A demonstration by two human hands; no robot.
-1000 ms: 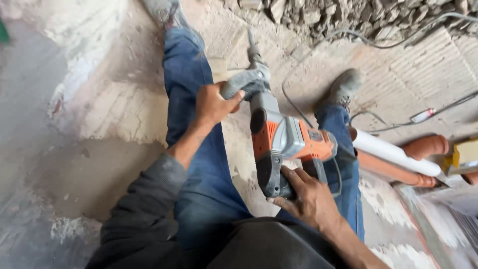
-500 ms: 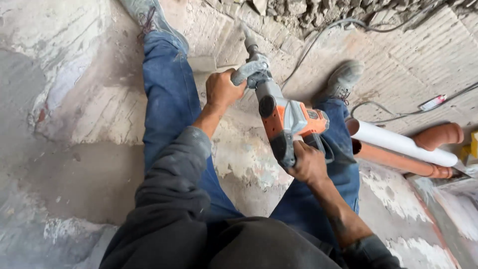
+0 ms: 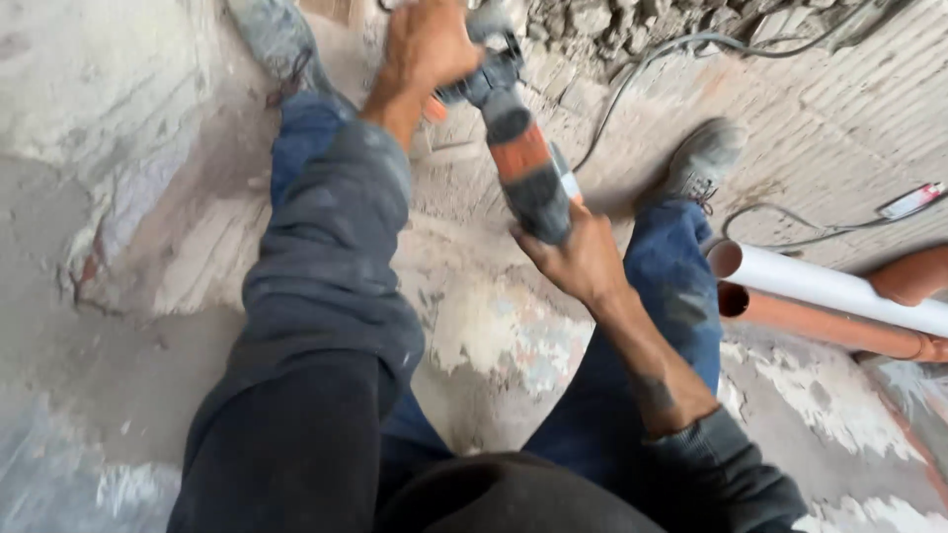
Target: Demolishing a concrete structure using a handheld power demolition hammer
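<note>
Now the right hand [image 3: 578, 259], closest to me, is closed round the rear grip of the orange and grey rotary hammer [image 3: 523, 163]. At twelve o'clock from it, the left hand [image 3: 427, 44] clamps the front side handle. Compared with a second ago, the tool has swung up and away, its bit end now out of view, so it seems repositioned. Farther at three o'clock lie a white pipe [image 3: 839, 291] and an orange pipe [image 3: 829, 328].
</note>
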